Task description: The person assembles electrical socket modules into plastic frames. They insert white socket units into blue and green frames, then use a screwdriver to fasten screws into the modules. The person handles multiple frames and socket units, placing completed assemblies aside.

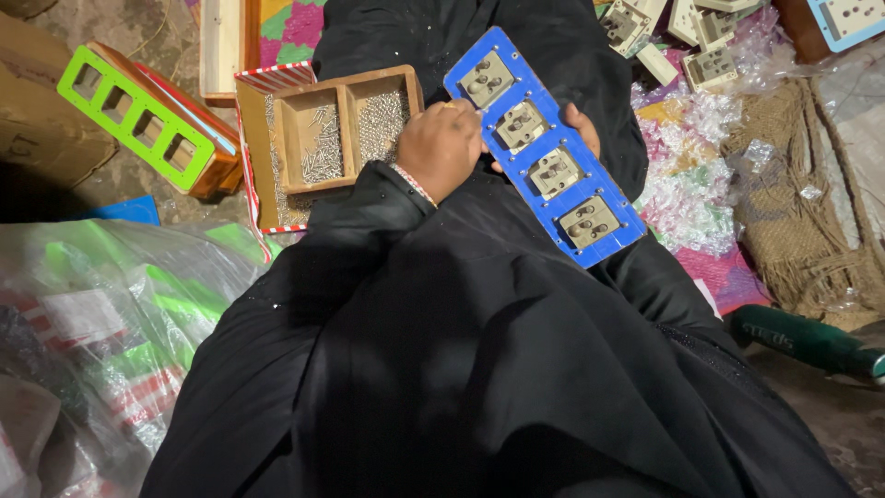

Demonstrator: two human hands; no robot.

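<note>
Blue board (544,148): held across the lap, long axis running from the upper left, near the tray, down to the lower right; four beige sockets (538,148) are seated in a row along it.
Left hand (442,148): laid over the board's left long edge, level with the gap between the first and second sockets; fingers curled tight with the tips pressed at the board. Whether something small is pinched there cannot be told.
Right hand (583,129): mostly hidden under the board; only fingertips are seen at its right long edge, propping it from below. Grip cannot be told.
Key relation: the board lies directly under and to the right of the left fingertips; the left hand is the nearer one to the socket faces.
Wooden tray (343,124): just left of the left hand, two compartments filled with small silver screws (323,148).
Surroundings: green frame (134,115) at far left, loose sockets (710,65) at upper right.
</note>
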